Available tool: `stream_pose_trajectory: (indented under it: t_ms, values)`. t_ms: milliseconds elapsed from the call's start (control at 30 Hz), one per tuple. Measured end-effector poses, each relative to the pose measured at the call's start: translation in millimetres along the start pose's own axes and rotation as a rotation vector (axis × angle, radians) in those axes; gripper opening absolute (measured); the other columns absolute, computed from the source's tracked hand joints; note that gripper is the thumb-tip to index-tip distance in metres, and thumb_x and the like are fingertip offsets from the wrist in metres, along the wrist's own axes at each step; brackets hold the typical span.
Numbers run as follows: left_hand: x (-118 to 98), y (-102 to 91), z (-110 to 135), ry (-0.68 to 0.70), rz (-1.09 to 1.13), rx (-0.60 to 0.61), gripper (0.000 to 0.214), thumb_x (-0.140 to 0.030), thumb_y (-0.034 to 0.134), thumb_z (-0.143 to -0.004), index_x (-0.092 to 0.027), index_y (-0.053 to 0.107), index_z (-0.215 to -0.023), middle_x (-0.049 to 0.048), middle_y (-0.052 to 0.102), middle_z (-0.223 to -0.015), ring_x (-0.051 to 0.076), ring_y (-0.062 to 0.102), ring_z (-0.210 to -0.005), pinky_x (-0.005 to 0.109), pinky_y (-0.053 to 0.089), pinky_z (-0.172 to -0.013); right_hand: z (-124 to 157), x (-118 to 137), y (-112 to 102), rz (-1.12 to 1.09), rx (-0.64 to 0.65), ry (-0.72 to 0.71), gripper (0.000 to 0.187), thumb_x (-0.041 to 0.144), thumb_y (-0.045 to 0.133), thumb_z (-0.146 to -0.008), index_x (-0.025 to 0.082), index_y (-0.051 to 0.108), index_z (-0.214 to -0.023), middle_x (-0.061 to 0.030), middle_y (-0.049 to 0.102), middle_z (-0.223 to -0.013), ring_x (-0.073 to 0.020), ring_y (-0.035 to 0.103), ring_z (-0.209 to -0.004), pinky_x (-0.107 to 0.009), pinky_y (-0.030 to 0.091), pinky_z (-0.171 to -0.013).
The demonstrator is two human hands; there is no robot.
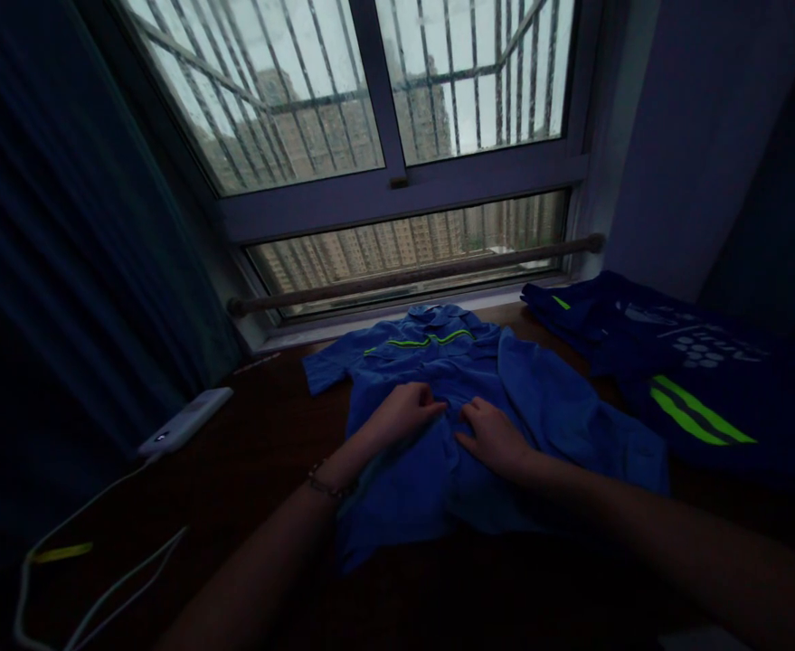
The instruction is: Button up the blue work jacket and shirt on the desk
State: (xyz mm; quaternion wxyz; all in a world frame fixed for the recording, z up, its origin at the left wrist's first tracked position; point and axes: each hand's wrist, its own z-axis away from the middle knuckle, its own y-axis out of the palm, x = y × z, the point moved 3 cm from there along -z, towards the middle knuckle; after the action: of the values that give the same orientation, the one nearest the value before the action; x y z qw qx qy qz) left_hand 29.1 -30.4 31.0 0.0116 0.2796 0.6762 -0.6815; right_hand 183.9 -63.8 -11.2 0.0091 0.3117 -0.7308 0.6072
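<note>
A blue short-sleeved shirt lies spread on the dark wooden surface, collar toward the window, with thin yellow-green piping across its chest. Over its middle front, my left hand has its fingers curled together in a pinch on the cloth of the front edge. Just to the right, my right hand is bent with thumb and fingers closing on the facing edge. A small gap separates the two hands. Dim light hides the fingertips in part, and any button between them cannot be made out.
At the right lies a dark blue garment with yellow-green stripes and white print. A white power strip with a cable rests at the left, near a yellow strip and blue curtain. A rail crosses the window behind.
</note>
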Motion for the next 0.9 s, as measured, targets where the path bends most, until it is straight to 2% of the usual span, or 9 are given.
stream_pose_trajectory:
  t_ms: [67,200,367,567,633,733,800,900]
  values:
    - [-1.5,13.0,11.0,-0.016,-0.021,0.065,0.029,-0.045,0.052,-0.069,-0.016,0.056,-0.068,0.0015,0.058,-0.063,0.015,0.051,-0.057,0.023,0.030,-0.048,0.2,-0.1,0.9,-0.005,0.004,0.005,0.020,0.030,0.051,-0.074,0.015,0.054,-0.087,-0.0072,0.052,-0.088,-0.0169,0.049,-0.082,-0.025,0.036,-0.071]
    - [2.4,33.5,26.6,-0.042,-0.005,0.063,0.026,-0.042,0.055,-0.068,-0.017,0.054,-0.074,0.0017,0.059,-0.071,0.015,0.053,-0.062,0.022,0.033,-0.051,0.9,0.8,2.9,-0.041,0.018,-0.006,0.022,0.030,0.050,-0.075,0.016,0.057,-0.091,-0.0074,0.052,-0.090,-0.0167,0.049,-0.085,-0.025,0.035,-0.074]
    - [4.2,34.3,30.3,-0.076,-0.118,0.043,0.031,-0.047,0.054,-0.068,-0.017,0.055,-0.078,0.0040,0.060,-0.074,0.018,0.054,-0.065,0.024,0.034,-0.054,-0.6,-0.5,2.3,-0.070,0.014,0.024,0.023,0.033,0.049,-0.075,0.016,0.058,-0.087,-0.0067,0.055,-0.084,-0.0158,0.050,-0.078,-0.024,0.035,-0.067]
    - [3.8,33.3,32.0,-0.076,-0.192,0.003,0.040,-0.054,0.049,-0.069,-0.015,0.056,-0.076,0.0064,0.060,-0.071,0.020,0.055,-0.062,0.025,0.032,-0.050,-2.6,-2.1,1.6,-0.198,0.020,0.135,0.032,0.048,0.055,-0.065,0.016,0.053,-0.061,-0.0029,0.054,-0.062,-0.0141,0.047,-0.060,-0.024,0.029,-0.053]
    - [4.4,32.6,31.2,-0.088,-0.150,-0.009,0.039,-0.053,0.052,-0.066,-0.015,0.056,-0.072,0.0052,0.060,-0.068,0.018,0.054,-0.061,0.024,0.030,-0.049,-3.6,-3.8,-1.0,-0.427,0.074,0.257,0.028,0.042,0.060,-0.059,0.016,0.048,-0.053,-0.0003,0.049,-0.053,-0.0125,0.044,-0.054,-0.024,0.028,-0.051]
    - [5.3,31.6,29.0,-0.123,0.022,0.042,0.031,-0.046,0.059,-0.061,-0.016,0.055,-0.066,0.0016,0.058,-0.060,0.015,0.054,-0.055,0.022,0.031,-0.047,-4.7,-3.1,-8.8,-1.019,0.211,0.402,0.018,0.033,0.051,-0.062,0.016,0.049,-0.056,0.0011,0.049,-0.053,-0.0118,0.045,-0.052,-0.024,0.033,-0.052]
    - [6.0,33.2,28.0,-0.171,0.199,0.147,0.026,-0.040,0.059,-0.061,-0.015,0.054,-0.063,-0.0001,0.056,-0.052,0.014,0.053,-0.049,0.022,0.033,-0.045,-5.6,-1.0,-17.1,-1.292,0.247,0.382,0.015,0.030,0.046,-0.064,0.016,0.052,-0.063,0.0007,0.053,-0.059,-0.0120,0.048,-0.056,-0.024,0.036,-0.054]
    - [6.1,37.5,27.7,-0.238,0.480,0.304,0.021,-0.033,0.060,-0.060,-0.014,0.052,-0.059,-0.0008,0.056,-0.049,0.015,0.056,-0.048,0.023,0.039,-0.046,-5.5,0.6,-20.7,-1.389,0.246,0.309,0.010,0.026,0.051,-0.061,0.016,0.056,-0.062,0.0010,0.054,-0.060,-0.0104,0.047,-0.055,-0.022,0.035,-0.053]
